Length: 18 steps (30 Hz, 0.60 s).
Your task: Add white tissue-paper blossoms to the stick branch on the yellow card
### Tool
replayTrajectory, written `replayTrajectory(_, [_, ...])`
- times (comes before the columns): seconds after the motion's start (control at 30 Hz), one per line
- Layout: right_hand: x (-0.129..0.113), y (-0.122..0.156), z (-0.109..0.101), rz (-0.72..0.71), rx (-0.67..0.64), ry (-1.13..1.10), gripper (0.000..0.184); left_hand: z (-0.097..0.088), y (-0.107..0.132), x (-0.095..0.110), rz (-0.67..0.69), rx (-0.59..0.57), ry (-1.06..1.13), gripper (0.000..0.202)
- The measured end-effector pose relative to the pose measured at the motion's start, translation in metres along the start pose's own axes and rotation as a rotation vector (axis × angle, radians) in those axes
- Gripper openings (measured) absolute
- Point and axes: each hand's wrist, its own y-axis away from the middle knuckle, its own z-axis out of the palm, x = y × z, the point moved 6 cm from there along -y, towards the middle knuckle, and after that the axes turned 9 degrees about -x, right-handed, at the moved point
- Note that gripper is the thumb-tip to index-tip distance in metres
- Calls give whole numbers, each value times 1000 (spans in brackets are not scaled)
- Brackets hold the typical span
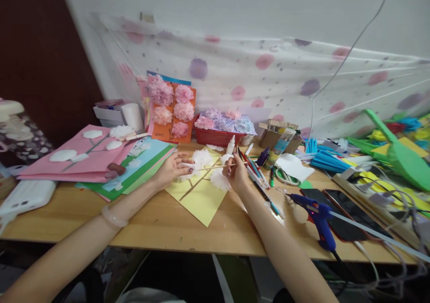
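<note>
My right hand (pixel 236 172) has its fingers closed around a thin wooden stick (pixel 212 166), which points left over the yellow card (pixel 204 211). My left hand (pixel 177 167) is just across from it, near the stick's other end, with a small piece of white tissue paper (pixel 187 165) between its fingers. Brown branch lines (pixel 192 188) run over the card. White ruffled tissue flowers lie on it, one (pixel 202 158) by my left fingertips and another (pixel 219 180) beside my right hand. A white glue bottle (pixel 230 145) stands just behind.
Pens and pencils (pixel 265 193) lie right of the card. Farther right are a blue glue gun (pixel 314 213), phones (pixel 352 209) and cables. A red basket (pixel 215 137) of tissue flowers and an orange card (pixel 168 128) stand behind. Pink card (pixel 83 155) and green sheets lie left.
</note>
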Motion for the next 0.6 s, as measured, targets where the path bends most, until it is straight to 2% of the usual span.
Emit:
replayTrajectory(0.2, [-1, 2, 4, 5, -18, 57, 50, 6, 1, -2, -34, -62, -8, 59])
replayTrajectory(0.6, [1, 2, 2, -24, 43, 104, 48, 9, 3, -4, -82, -56, 91, 50])
